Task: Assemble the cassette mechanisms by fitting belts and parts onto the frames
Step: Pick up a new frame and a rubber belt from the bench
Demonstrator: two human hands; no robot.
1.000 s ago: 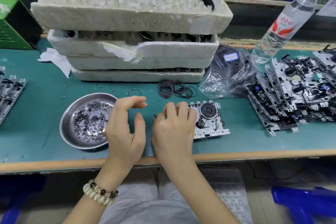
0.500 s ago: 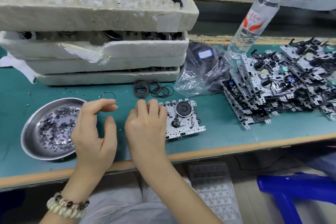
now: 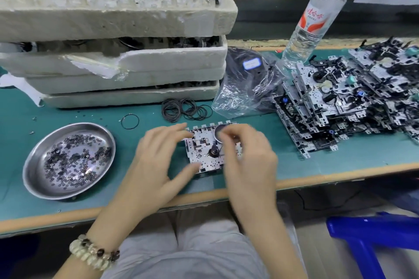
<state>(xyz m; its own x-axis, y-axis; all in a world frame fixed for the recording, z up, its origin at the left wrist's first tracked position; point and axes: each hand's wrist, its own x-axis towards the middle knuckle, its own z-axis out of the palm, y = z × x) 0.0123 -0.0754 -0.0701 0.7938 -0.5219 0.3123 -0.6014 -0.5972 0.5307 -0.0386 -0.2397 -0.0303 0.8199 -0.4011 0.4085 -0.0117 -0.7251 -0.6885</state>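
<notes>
A silver cassette frame lies flat on the green bench near its front edge. It carries a round flywheel and a small dark pulley. My left hand grips the frame's left side, thumb at the front edge and fingers at the back edge. My right hand covers the frame's right side, with blurred fingertips bunched at the flywheel. Whether they hold anything is unclear. A pile of black rubber belts lies just behind the frame. One loose belt lies to the left of the pile.
A steel dish of small washers sits left of my hands. Stacked foam trays of parts fill the back left. A plastic bag, a water bottle and a heap of cassette frames are at the right. A blue stool stands below.
Both hands have moved right onto the cassette frame. The left hand has taken hold of its left side, and the right hand's fingers have come over the flywheel. The view has shifted right.
</notes>
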